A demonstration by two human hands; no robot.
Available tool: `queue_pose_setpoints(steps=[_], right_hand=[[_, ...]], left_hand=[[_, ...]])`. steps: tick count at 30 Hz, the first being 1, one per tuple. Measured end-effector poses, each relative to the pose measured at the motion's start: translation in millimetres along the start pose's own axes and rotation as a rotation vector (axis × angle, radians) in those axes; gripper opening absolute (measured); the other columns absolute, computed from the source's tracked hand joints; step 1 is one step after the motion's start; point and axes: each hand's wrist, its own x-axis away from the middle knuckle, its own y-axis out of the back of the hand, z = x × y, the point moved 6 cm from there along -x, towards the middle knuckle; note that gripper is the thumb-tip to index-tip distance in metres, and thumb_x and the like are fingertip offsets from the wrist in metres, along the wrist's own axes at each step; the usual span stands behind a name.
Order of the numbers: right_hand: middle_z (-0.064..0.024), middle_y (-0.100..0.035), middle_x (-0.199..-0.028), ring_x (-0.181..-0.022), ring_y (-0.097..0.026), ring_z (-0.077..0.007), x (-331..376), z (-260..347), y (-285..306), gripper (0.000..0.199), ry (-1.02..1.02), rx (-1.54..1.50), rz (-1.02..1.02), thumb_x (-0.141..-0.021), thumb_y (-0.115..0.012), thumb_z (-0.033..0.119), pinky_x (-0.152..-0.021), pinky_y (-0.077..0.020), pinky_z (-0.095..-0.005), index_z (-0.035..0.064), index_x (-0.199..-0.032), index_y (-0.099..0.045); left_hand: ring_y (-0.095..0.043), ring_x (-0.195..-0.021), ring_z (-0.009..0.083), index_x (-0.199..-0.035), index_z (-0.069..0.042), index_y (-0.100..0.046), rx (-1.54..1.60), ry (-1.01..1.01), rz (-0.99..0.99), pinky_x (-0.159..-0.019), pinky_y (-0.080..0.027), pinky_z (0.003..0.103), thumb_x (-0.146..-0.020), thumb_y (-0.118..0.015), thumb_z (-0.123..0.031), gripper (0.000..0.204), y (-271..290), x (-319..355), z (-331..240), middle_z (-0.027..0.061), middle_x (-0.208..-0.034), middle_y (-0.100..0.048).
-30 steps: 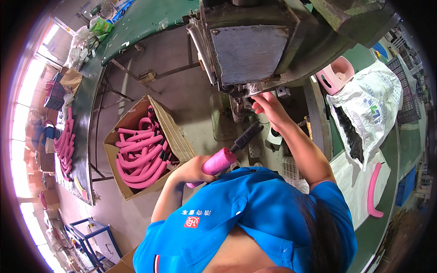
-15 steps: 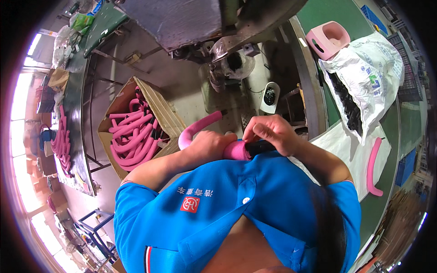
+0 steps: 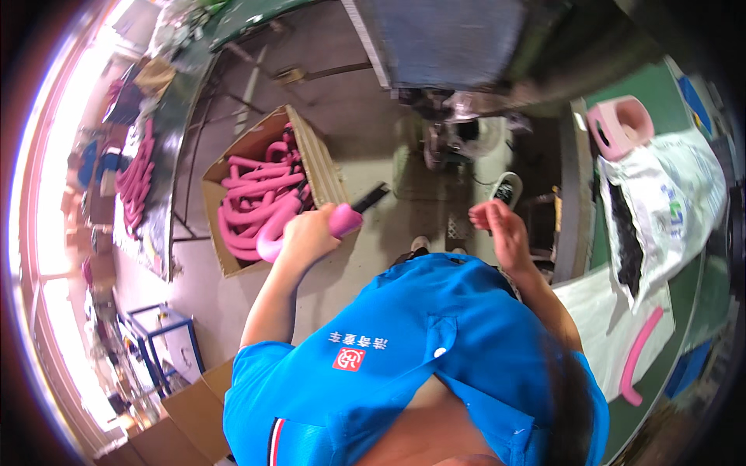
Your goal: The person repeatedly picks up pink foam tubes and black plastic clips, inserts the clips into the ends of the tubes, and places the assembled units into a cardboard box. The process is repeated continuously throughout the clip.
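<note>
The left hand (image 3: 307,233) had swung the pink handle (image 3: 330,225) away from the right hand (image 3: 497,225), fingers wrapped around it, beside the cardboard box (image 3: 322,167) of pink handles. The right hand's fingers hung loosely spread, empty.

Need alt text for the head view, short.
A person in a blue shirt holds a curved pink handle with a black end in the left hand, beside a cardboard box of similar pink handles, while the empty right hand is raised.

Probably factory floor: machine (image 3: 451,46), boxed pink handles (image 3: 256,206).
</note>
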Motion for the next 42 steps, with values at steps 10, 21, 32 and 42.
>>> queue_pose_setpoints(steps=[10,21,32,42], right_hand=[[0.0000,-0.055,-0.079,-0.072,-0.050,-0.0058,13.4,-43.1,27.8,0.021,-0.126,0.217,0.034,-0.095,-0.054,0.021,-0.066,-0.0420,-0.0210,0.0012,-0.091,-0.059],[-0.0159,-0.050,-0.113,-0.107,-0.046,-0.0366,243.5,-32.5,327.3,0.034,-0.274,1.635,-0.950,-0.077,-0.068,0.017,-0.091,-0.0403,-0.0456,0.0040,-0.105,-0.055],[-0.0144,-0.035,-0.142,-0.133,-0.032,-0.0337,490.3,-75.4,521.1,0.064,-1.252,1.388,-1.288,-0.075,-0.058,0.015,-0.104,-0.0341,-0.0517,0.0033,-0.134,-0.037],[-0.0198,-0.058,-0.111,-0.105,-0.056,-0.0379,451.7,-120.3,517.3,0.055,-1.124,0.956,-0.745,-0.064,-0.070,0.021,-0.089,-0.0452,-0.0414,0.0006,-0.112,-0.055]], left_hand=[[-0.056,-0.102,0.0366,-0.113,-0.005,-0.050,-0.101,0.344,-0.246,-0.081,-0.049,0.049,-0.071,-0.069,-0.020,0.048,-56.1,-32.5,163.6,0.0201,-0.111,-0.054],[-0.062,-0.089,0.0341,-0.111,-0.010,-0.058,0.224,-0.333,0.420,-0.075,-0.050,0.041,-0.076,-0.062,-0.026,0.039,-170.9,-67.6,-36.4,0.0164,-0.094,-0.065],[-0.062,-0.089,0.0305,-0.105,-0.007,-0.057,-0.015,-0.524,0.328,-0.076,-0.049,0.042,-0.074,-0.065,-0.021,0.035,-95.9,-88.3,-147.3,0.0122,-0.092,-0.064],[-0.062,-0.092,0.0300,-0.105,-0.007,-0.057,-0.190,-0.727,0.540,-0.081,-0.048,0.041,-0.077,-0.063,-0.023,0.033,-129.6,-66.9,-200.8,0.0136,-0.097,-0.063]])
